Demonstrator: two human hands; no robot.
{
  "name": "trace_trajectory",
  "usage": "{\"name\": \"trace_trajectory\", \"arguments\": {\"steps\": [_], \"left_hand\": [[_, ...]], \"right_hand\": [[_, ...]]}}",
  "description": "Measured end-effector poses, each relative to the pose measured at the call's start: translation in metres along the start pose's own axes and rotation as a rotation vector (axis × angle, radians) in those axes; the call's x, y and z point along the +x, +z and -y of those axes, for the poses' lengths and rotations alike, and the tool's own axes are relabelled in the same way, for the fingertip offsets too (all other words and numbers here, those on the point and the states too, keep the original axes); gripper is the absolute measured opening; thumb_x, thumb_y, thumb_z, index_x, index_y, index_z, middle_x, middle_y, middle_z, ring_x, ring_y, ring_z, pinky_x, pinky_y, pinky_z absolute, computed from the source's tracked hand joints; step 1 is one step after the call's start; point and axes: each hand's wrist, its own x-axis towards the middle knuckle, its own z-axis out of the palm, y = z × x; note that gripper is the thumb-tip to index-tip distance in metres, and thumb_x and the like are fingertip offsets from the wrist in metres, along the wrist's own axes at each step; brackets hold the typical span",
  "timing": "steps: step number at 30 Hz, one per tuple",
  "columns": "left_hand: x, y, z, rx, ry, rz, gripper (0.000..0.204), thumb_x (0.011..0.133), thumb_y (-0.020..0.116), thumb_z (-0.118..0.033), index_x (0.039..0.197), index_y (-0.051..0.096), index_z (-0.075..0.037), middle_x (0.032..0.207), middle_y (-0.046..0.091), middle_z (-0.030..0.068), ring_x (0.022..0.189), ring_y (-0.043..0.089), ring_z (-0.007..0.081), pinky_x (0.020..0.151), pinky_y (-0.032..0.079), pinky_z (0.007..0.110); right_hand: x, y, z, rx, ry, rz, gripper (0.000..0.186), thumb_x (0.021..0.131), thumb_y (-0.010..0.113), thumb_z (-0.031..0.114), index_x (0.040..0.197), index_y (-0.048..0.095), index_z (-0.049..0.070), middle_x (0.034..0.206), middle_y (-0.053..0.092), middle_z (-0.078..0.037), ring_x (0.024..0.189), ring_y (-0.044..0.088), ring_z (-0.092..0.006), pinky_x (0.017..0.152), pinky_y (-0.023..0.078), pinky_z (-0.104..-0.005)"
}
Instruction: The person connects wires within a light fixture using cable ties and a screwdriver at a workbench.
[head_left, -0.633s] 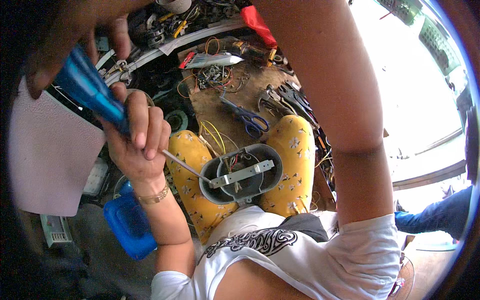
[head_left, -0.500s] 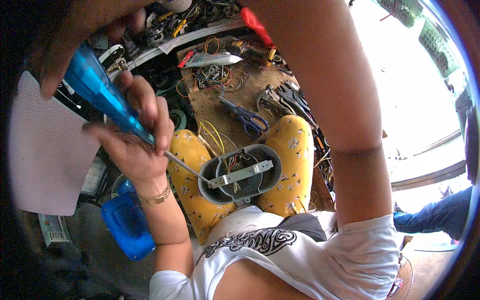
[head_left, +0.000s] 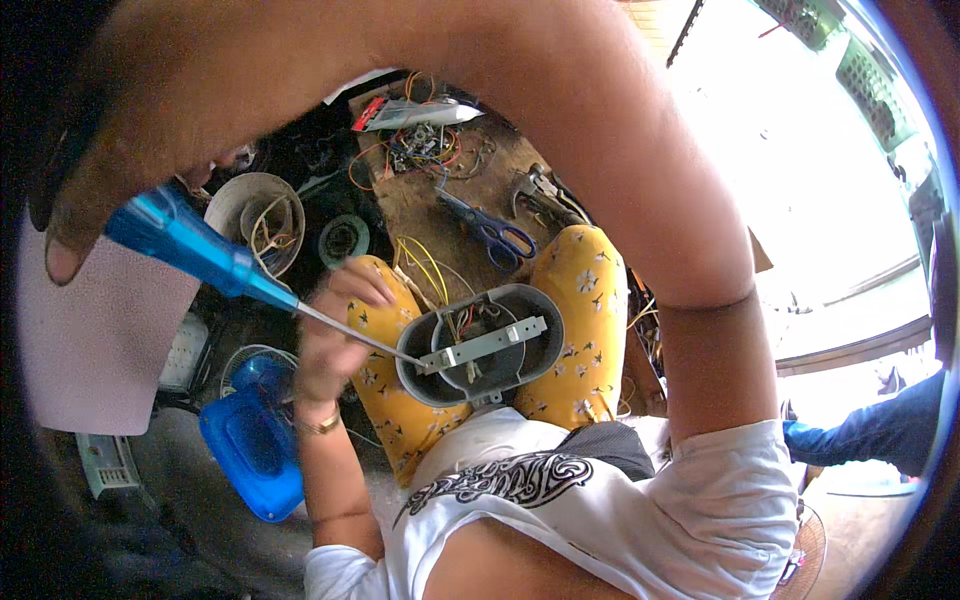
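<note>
A blue-handled screwdriver slants down from the left. Its shaft tip meets the left end of a pale metal bracket. That bracket lies across a grey oval housing with thin wires inside, resting between my thighs. My right arm arches over the top of the view, and my right hand is closed around the screwdriver handle's upper end, its fingers partly hidden at the dark rim. My left hand, slightly blurred, is beside my left knee with fingers loosely bent; the shaft passes in front of it.
Ahead, a wooden board holds scissors, pliers, a clear packet and tangled wires. A round tub and tape roll stand left of it. A blue plastic basin lies by my left arm.
My left hand has come off the lower handle and moved down beside my knee. My right hand and the screwdriver handle have swung lower and left; the tip stays at the bracket.
</note>
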Motion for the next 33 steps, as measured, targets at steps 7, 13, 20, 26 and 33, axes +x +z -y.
{"name": "trace_trajectory", "arguments": {"steps": [7,13,20,26,33], "left_hand": [[-0.060,0.049,0.038,0.621,-0.166,0.251,0.039,0.074,0.078,-0.011,0.109,0.064,-0.008,0.107,0.063,0.0130,0.104,0.057,0.0344,0.094,0.046,0.044],[-0.073,0.046,0.050,0.661,-0.175,0.216,0.044,0.074,0.080,-0.012,0.116,0.068,-0.011,0.105,0.064,0.0089,0.103,0.056,0.0322,0.093,0.047,0.044],[-0.054,0.040,0.044,0.662,-0.167,0.347,0.044,0.073,0.080,-0.011,0.116,0.071,-0.012,0.088,0.056,0.0076,0.092,0.053,0.0301,0.088,0.047,0.042],[-0.055,0.038,0.051,0.680,-0.112,0.354,0.042,0.073,0.080,-0.012,0.113,0.072,-0.010,0.088,0.058,0.0081,0.086,0.052,0.0295,0.082,0.046,0.041],[-0.055,0.038,0.052,0.659,-0.129,0.345,0.037,0.072,0.081,-0.011,0.107,0.074,-0.009,0.088,0.060,0.0075,0.087,0.053,0.0295,0.082,0.046,0.041]], "right_hand": [[-0.006,0.000,-0.004,-0.001,0.012,-0.024,0.048,0.088,0.074,0.035,0.121,0.066,0.002,0.108,0.072,-0.018,0.101,0.068,-0.0300,0.088,0.054,-0.0393],[-0.006,0.006,-0.006,0.021,-0.004,-0.044,0.048,0.087,0.075,0.036,0.121,0.066,0.003,0.109,0.072,-0.018,0.102,0.068,-0.0303,0.089,0.054,-0.0396],[-0.010,0.003,-0.008,0.008,0.015,-0.058,0.049,0.087,0.075,0.037,0.121,0.066,0.004,0.110,0.072,-0.018,0.103,0.068,-0.0307,0.089,0.054,-0.0399],[-0.009,0.007,-0.008,0.023,0.012,-0.072,0.049,0.086,0.076,0.037,0.122,0.066,0.004,0.110,0.072,-0.018,0.104,0.068,-0.0311,0.090,0.054,-0.0402],[-0.010,0.009,-0.007,0.035,0.004,-0.095,0.050,0.086,0.076,0.038,0.122,0.066,0.005,0.111,0.072,-0.017,0.104,0.068,-0.0315,0.091,0.054,-0.0406]]}}
